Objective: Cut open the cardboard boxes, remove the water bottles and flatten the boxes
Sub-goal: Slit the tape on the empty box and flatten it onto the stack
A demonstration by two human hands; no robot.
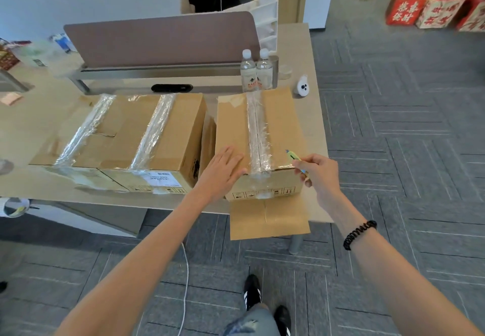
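Three taped cardboard boxes stand on the table. The right box (280, 123) has clear tape along its middle seam. My left hand (223, 167) lies flat on its top near the front edge, left of the tape. My right hand (317, 173) grips a small green-yellow utility knife (293, 157) just off the box's front right corner, blade pointing up and left. The middle box (170, 125) and the left box (78, 131) sit side by side, both taped shut. Two water bottles (256, 72) stand upright behind the right box.
A flattened cardboard sheet (269, 220) hangs over the table's front edge under the right box. A brown divider panel (162, 39) runs across the table behind the boxes. A small white object (302, 86) sits at the right edge. Red gift boxes (425, 7) stand on the carpet.
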